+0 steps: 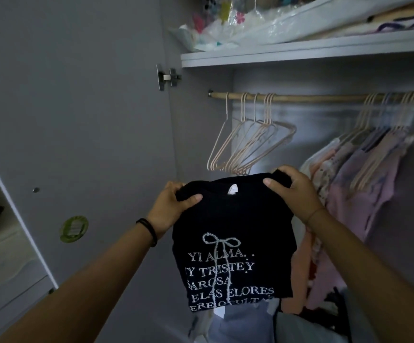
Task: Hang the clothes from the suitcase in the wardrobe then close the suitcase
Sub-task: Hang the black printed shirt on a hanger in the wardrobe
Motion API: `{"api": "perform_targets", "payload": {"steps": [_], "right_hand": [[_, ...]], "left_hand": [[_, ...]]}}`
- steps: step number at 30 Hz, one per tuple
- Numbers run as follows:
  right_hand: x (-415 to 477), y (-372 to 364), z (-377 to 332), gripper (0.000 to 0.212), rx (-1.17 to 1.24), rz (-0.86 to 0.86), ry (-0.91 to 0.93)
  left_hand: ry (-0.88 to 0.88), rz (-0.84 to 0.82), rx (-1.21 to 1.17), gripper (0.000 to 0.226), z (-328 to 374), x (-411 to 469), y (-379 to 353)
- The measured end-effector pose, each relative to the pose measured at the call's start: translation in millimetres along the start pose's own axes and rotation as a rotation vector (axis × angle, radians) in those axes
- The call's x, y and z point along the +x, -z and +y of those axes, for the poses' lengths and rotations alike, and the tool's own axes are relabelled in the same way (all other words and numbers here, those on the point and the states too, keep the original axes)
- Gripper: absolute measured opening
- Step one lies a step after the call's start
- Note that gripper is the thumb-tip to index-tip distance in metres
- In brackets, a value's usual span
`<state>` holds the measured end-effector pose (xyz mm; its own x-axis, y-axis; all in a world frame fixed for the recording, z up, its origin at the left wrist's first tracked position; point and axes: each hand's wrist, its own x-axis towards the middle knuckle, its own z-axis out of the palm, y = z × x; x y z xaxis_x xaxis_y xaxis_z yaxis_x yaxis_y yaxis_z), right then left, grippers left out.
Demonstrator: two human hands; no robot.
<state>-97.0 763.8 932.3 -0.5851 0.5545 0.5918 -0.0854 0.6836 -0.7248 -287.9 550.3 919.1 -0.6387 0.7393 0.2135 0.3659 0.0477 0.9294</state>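
A black T-shirt [233, 233] is gripped at both shoulders, left hand [170, 210] and right hand [292, 191] curled round the fabric.
It is held upright just below the empty hangers [248, 144] on the rail [312, 97], nearer the right hand.

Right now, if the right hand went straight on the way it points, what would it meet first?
Probably the empty hangers on the rail; the right hand, gripping the black T-shirt, points up-left at them. Depth is unclear.

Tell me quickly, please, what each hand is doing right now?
Left hand: grips the black printed T-shirt at one shoulder.
Right hand: grips its other shoulder.
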Motion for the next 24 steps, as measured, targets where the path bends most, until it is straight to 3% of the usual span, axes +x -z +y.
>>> {"api": "perform_targets", "payload": {"steps": [4,10,16,20,24], "right_hand": [[9,5,9,0.019,-0.094,0.001,0.005],[20,6,8,0.023,-0.132,0.069,-0.004],[36,6,8,0.018,0.058,0.105,-0.095],[45,5,7,0.018,0.221,0.07,-0.134],[52,9,11,0.011,0.272,0.031,-0.13]], "left_hand": [[-0.019,0.054,-0.105,0.017,-3,17,0],[-0.019,0.024,-0.363,0.023,8,31,-8],[0.039,-0.049,-0.497,0.024,6,41,-11],[0.069,-0.069,-0.512,0.04,9,46,-8],[0.006,0.02,-0.429,0.023,9,53,1]]}}
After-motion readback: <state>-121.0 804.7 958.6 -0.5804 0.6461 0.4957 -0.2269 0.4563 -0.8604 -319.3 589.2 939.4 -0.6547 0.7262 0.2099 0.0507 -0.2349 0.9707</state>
